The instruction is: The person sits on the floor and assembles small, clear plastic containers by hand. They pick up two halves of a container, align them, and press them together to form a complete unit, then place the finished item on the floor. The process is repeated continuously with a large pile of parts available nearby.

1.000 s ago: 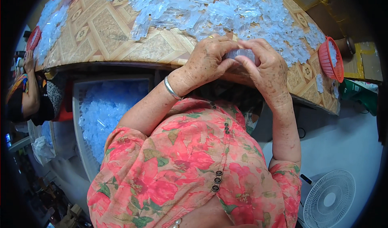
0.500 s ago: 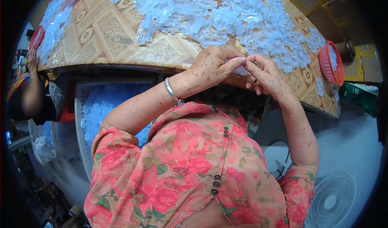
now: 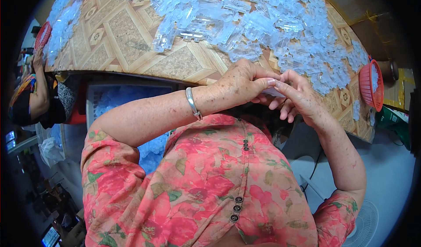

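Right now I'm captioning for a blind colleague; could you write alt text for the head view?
A person's left hand and right hand meet at the fingertips around a small pale piece, partly hidden, near the front edge of a patterned table. Many translucent plastic pieces lie spread beyond them, with a red basket at right.

A small, pale, translucent piece is being held between the left hand and the right hand, near the edge of the table; most of its outline is being hidden by their grip.
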A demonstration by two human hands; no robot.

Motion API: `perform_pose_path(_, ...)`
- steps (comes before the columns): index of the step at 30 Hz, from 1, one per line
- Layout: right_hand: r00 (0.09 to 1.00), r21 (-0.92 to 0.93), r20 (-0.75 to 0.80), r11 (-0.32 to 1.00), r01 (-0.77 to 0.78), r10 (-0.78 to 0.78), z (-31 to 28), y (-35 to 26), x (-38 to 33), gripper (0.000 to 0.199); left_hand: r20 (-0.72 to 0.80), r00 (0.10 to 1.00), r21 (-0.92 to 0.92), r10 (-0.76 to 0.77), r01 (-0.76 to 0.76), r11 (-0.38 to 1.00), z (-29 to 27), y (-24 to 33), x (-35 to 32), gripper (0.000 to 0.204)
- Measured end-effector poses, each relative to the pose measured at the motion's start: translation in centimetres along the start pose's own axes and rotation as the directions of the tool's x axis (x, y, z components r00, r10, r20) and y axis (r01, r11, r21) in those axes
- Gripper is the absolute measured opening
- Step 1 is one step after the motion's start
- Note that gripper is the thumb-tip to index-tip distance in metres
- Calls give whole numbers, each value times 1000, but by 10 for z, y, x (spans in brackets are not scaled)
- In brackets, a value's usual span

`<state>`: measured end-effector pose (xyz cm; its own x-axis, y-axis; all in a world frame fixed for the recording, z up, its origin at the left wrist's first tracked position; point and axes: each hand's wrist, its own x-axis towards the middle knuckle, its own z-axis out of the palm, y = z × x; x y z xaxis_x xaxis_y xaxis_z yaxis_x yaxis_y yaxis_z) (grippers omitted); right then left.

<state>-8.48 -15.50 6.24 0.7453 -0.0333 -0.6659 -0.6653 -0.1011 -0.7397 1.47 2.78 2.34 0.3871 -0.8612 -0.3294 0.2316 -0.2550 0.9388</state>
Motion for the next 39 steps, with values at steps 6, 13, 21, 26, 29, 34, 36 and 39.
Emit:
perform_pose_path(6, 999, 8, -18, 999, 49, -49, -2, 4, 5, 37, -40, 997, 19, 73, -72, 997, -1, -3, 2, 29)
perform_pose_path(13, 938, -95, -135, 947, 307, -318, 10, 31, 2, 56, -240, 838, 287, 490, -421, 860, 5, -26, -9, 24)
perform_pose_path(21, 865, 42, -257, 890, 455, -430, 7, 79, -12, 49, -477, 870, 204, 121, -24, 979, -70, -38, -151, 29)
perform_pose_path(26, 850, 205, -239, 831, 517, -470, 9, 90, -8, 35, -581, 725, 464, -370, 668, 582, -144, -103, -272, 20)
perform_pose_path(29, 855, 266, -287, 822, 504, -432, 4, 91, -15, 32, -692, 431, 477, -579, 875, 81, -182, -178, -319, 23)
perform_pose_path(34, 534, 7, -661, 708, 706, -526, -22, 109, -46, 24, -622, 320, 410, -715, 911, 51, -163, -162, -280, 28)
perform_pose_path(36, 135, -378, -835, 735, 563, -533, -55, 122, -48, 15, -564, 408, 423, -719, 889, 173, -143, -140, -258, 28)
perform_pose_path(39, -132, -730, -668, 679, -72, -732, -128, 154, -68, 34, -431, 630, 505, -647, 762, 405, -119, -89, -220, 26)
